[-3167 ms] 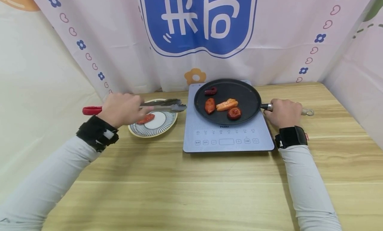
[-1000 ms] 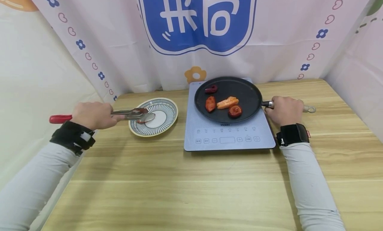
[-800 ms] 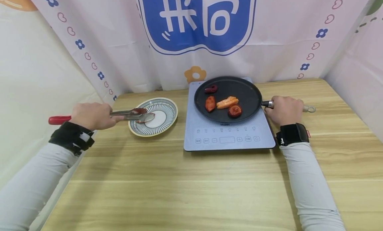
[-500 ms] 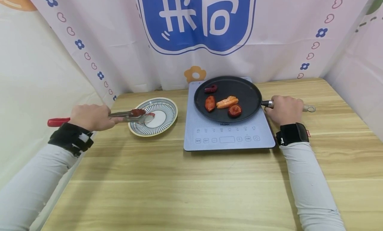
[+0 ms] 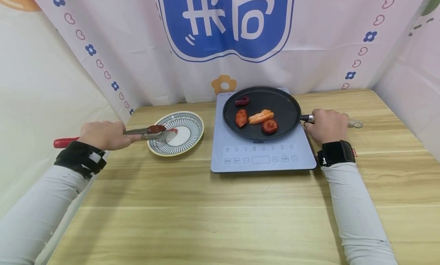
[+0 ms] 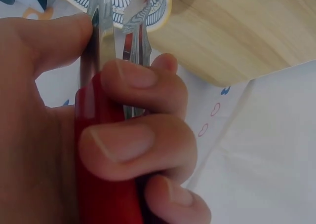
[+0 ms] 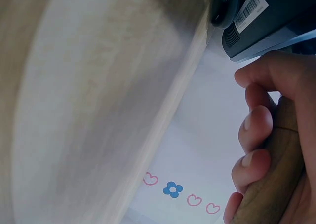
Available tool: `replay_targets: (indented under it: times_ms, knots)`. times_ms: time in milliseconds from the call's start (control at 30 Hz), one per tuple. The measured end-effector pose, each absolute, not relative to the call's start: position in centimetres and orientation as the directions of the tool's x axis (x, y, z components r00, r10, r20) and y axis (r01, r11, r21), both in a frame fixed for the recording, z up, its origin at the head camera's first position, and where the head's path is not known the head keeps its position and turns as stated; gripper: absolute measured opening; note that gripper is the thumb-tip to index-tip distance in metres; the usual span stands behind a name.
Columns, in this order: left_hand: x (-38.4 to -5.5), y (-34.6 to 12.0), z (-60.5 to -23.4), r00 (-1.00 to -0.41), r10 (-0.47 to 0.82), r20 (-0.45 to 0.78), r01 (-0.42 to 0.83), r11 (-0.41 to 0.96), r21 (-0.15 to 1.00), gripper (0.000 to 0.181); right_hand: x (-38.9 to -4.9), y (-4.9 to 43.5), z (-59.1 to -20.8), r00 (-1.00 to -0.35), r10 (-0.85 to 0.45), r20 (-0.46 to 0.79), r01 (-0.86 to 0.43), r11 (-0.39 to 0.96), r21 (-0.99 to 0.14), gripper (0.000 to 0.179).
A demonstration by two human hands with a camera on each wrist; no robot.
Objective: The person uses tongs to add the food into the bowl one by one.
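In the head view my left hand (image 5: 103, 136) grips metal tongs (image 5: 135, 136) with red handles. Their tips are over the left part of a striped plate (image 5: 196, 133), at a reddish food piece (image 5: 156, 129); whether they pinch it I cannot tell. The left wrist view shows fingers curled round the red handle (image 6: 106, 160). My right hand (image 5: 328, 125) holds the handle (image 5: 354, 123) of a black flat pan (image 5: 282, 108); in the right wrist view fingers wrap its wooden grip (image 7: 276, 169). In the pan lie a red piece (image 5: 241, 118), an orange piece (image 5: 261, 117), a round brown-red piece (image 5: 269, 126) and a dark red curl (image 5: 242, 101).
The pan stands on a pale induction cooker (image 5: 220, 158) with touch buttons along its front. Both cooker and plate are on a wooden table (image 5: 206, 219). A printed curtain (image 5: 144, 66) hangs right behind the table's back edge.
My left hand has drawn the tongs leftward, from the plate's right rim back to the food piece. Lately the tips have turned slightly. My right hand stays on the pan handle.
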State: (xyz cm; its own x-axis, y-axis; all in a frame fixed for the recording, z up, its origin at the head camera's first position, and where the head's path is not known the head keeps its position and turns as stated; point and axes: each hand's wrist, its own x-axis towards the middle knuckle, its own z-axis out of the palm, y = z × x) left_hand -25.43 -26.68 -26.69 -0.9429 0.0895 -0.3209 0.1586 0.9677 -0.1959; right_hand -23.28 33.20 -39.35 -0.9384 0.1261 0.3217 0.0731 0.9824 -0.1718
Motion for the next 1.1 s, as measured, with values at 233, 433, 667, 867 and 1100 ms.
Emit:
replay_targets:
  times_ms: [233,433,667,867,1100]
  knots:
    - [-25.09,-26.74,-26.76,-0.935,0.083,-0.345,0.15,0.973,-0.174,0.065,-23.37,33.27,-39.4,-0.933,0.118,0.34,0.063,0.983,-0.17,0.03]
    - [-25.16,-26.65,-26.84,-0.928,0.095,-0.361,0.166,0.971,-0.171,0.06,-23.39,33.26,-39.5,-0.929,0.116,0.35,0.058,0.983,-0.172,0.029]
    - [-25.55,-26.61,-27.05,-0.928,0.111,-0.357,0.18,0.97,-0.166,0.057,-23.45,33.3,-39.5,-0.93,0.118,0.347,0.061,0.984,-0.17,0.029]
    - [-25.45,-26.41,-26.91,-0.934,0.136,-0.331,0.199,0.966,-0.165,0.055,-23.51,33.2,-39.5,-0.931,0.12,0.345,0.064,0.983,-0.17,0.029]
    - [-25.29,-26.03,-26.73,-0.938,0.165,-0.303,0.229,0.955,-0.188,0.054,-23.42,33.18,-39.44,-0.932,0.121,0.341,0.064,0.982,-0.175,0.029]
